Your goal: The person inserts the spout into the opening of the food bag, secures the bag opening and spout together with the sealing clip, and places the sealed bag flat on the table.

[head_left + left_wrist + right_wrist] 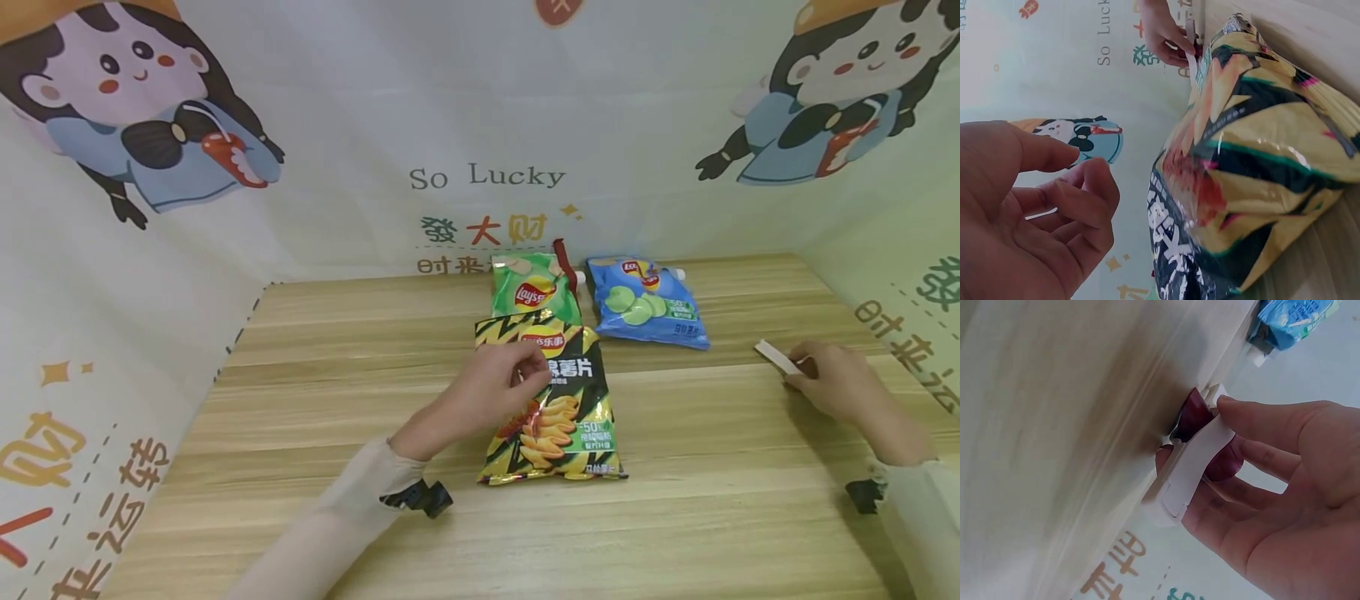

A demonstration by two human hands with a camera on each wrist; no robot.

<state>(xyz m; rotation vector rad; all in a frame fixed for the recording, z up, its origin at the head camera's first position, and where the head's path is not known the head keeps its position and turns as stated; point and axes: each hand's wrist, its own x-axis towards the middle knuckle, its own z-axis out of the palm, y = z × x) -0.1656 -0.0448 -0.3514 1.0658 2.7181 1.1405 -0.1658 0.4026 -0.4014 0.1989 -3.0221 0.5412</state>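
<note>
My right hand (843, 379) pinches a slim white clip (1194, 456) between thumb and fingers, low over the right side of the table. A dark red glossy piece (1225, 464) shows beside the clip in the right wrist view. My left hand (483, 383) hovers over a black and yellow Lay's chip bag (555, 429), fingers loosely curled and holding nothing. In the left wrist view, a gap shows between thumb and fingertips, and the puffed bag stands to the right of the hand.
Behind the black and yellow bag, partly covered by it, lies a green Lay's bag (517, 271) with a dark red strip (566, 265) at its side. A blue Lay's bag (648, 308) lies right of it. A printed cloth (337, 125) walls the wooden table (315, 367).
</note>
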